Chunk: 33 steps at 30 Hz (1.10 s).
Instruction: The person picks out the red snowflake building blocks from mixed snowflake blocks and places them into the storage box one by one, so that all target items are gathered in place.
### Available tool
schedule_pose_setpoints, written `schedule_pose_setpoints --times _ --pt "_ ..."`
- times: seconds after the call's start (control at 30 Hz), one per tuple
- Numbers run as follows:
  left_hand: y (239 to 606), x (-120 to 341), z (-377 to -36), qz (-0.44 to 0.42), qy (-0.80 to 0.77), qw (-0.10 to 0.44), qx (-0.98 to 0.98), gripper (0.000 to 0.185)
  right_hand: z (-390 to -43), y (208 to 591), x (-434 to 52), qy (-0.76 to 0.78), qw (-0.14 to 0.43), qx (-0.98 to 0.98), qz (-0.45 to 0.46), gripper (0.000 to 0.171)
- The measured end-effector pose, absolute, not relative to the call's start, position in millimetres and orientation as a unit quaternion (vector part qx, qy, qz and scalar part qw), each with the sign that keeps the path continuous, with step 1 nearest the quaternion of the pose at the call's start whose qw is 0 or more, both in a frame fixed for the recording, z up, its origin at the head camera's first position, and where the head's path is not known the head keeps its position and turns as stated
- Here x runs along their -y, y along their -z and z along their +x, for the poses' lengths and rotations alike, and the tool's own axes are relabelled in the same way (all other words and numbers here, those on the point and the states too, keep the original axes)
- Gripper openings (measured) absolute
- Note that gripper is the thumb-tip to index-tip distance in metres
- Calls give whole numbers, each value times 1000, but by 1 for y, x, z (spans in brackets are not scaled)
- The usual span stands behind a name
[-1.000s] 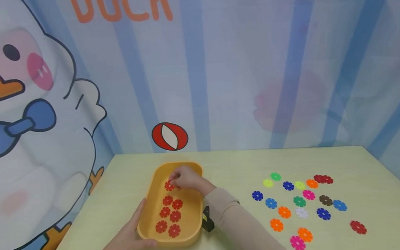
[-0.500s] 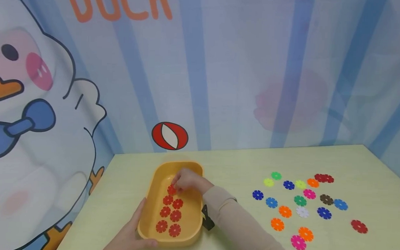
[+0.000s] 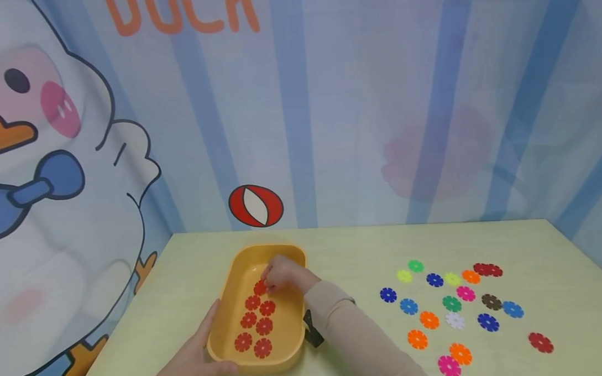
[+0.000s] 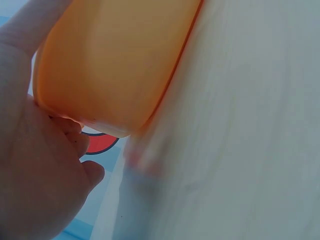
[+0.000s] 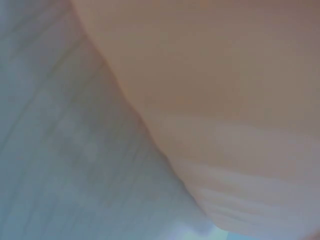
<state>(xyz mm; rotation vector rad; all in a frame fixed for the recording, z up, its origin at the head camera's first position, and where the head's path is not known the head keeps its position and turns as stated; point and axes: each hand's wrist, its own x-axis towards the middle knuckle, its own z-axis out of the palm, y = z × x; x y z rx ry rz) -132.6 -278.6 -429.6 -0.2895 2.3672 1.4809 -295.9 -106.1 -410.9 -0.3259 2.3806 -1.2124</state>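
An orange tray [image 3: 239, 259] stands on the pale table [image 3: 358, 251], left of the middle. Inside it lie several red snowflake discs [image 3: 263, 325] in two short rows. My right hand [image 3: 268, 282] reaches into the tray's far half and pinches one more red disc [image 3: 260, 288], low over the tray floor at the head of the rows. My left hand [image 3: 198, 357] grips the tray's near left corner, thumb over the front rim. The left wrist view shows the tray's outer wall [image 4: 115, 60] against my left palm [image 4: 40, 165]. The right wrist view is a blur of orange tray wall [image 5: 225, 75].
Several loose discs in many colours [image 3: 451, 304] are spread over the table's right side, with a red one [image 3: 540, 342] apart at the far right. A cartoon duck backdrop [image 3: 58, 146] closes the back and left. A black strap piece [image 3: 312, 332] sits by my right sleeve.
My right hand has brought the red disc from the tray's far end toward me, down to the head of the rows. The left hand and tray have stayed put.
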Motion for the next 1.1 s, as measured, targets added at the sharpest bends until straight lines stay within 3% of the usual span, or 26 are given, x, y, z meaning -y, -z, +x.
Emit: schedule_pose_setpoints --times 0.3,0.53,0.87,1.1 --pt "431 275 -136 -94 -515 162 -836 121 -298 411 102 431 225 -864 -130 7" --pt "432 273 -138 -98 -503 162 -843 123 -295 407 97 439 224 -859 -138 19" --pt "431 273 -137 -95 -498 162 -846 121 -296 386 73 474 257 -810 -230 31" --pt "430 276 -136 -116 -480 170 -853 130 -289 369 42 483 246 -796 -269 33"
